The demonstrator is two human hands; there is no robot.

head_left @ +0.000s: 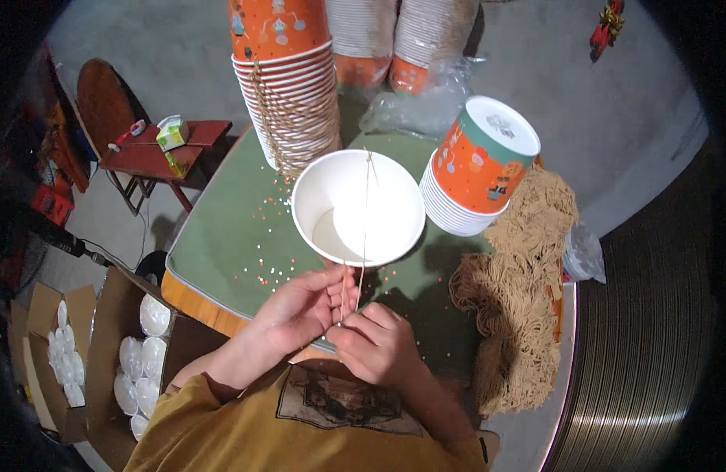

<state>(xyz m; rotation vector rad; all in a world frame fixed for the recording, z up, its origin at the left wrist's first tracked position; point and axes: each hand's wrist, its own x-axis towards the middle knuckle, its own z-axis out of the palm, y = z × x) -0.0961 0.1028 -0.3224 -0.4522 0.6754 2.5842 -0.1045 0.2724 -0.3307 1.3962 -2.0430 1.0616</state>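
Note:
A white paper bucket rests on the green table covering, its mouth turned up toward me. A thin tan string passes from its far rim across the opening to my hands. My left hand is at the near rim, its fingers curled with the string between them. Close to my body, my right hand is closed, pinching the string's lower part. A tiny shiny metal bit shows between my hands; its kind is too small to tell.
Behind the bucket rises a tall stack of paper buckets with tan strings draped over it. Upside-down orange buckets stand at the right, beside a heap of tan strings. Cardboard boxes hold wrapped white round things at the left.

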